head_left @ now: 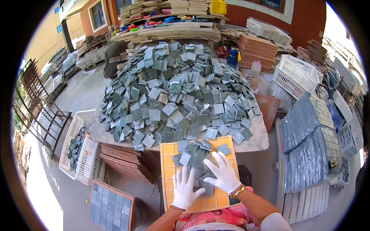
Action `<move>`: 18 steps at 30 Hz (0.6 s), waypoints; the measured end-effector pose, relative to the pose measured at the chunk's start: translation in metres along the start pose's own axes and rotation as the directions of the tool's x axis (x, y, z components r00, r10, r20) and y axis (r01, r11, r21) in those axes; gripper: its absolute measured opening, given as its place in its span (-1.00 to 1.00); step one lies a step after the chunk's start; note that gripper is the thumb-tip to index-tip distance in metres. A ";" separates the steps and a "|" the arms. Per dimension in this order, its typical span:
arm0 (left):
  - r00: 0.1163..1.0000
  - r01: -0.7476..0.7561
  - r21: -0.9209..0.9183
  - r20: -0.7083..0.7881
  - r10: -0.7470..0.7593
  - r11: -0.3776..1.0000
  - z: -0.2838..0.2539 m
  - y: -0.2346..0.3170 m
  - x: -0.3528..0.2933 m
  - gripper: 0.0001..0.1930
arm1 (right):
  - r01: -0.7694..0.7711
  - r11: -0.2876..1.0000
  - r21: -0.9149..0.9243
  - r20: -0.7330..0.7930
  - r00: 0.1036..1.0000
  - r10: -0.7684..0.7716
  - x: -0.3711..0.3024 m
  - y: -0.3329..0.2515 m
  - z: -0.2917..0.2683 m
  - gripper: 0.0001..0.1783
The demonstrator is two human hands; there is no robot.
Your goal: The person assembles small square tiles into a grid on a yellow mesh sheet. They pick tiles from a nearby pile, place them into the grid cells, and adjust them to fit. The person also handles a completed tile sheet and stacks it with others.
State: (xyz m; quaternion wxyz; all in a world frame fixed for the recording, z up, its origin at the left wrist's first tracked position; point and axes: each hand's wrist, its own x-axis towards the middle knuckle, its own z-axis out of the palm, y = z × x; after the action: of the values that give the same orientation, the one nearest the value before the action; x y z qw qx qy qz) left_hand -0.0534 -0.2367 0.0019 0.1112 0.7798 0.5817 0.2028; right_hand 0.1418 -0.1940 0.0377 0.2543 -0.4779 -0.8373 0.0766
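Note:
A yellow grid tray lies across my lap, its near edge by a red-and-white checked cloth. Loose grey-green square stone tiles are heaped over the middle of it. My left hand, in a white glove, rests with fingers spread at the heap's left side. My right hand, gloved the same and with a bracelet at the wrist, spreads its fingers over the heap's right side. Neither hand grips a tile; some tiles are partly hidden beneath the hands. One dark tile shows in the tray's near right corner.
Just beyond the tray, a table carries a large pile of similar tiles. A white crate with tiles and a tile-covered board stand left. Wrapped tile stacks and white crates stand right. A blue jug is behind.

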 end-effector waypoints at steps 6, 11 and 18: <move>0.965 -0.080 0.156 -0.234 0.115 0.984 0.000 -0.024 0.058 -0.30 | 0.387 0.919 -0.079 0.012 0.922 -0.387 0.070 0.045 0.051 -0.50; 0.977 0.056 0.061 -0.210 -0.042 0.997 0.027 -0.066 0.109 -0.29 | -0.028 0.984 -0.174 -0.030 0.999 0.023 0.105 0.083 0.045 -0.46; 0.973 -0.217 0.103 -0.059 0.224 0.971 0.009 -0.052 0.056 -0.44 | 0.140 0.990 -0.006 0.307 0.943 -0.132 0.041 0.063 0.023 -0.39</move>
State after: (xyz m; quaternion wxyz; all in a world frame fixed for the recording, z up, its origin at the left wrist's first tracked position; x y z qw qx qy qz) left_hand -0.0802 -0.1670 -0.0169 0.0301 0.8366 0.5039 0.2130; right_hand 0.1617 -0.1238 0.0090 0.1198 -0.4047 -0.8985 0.1202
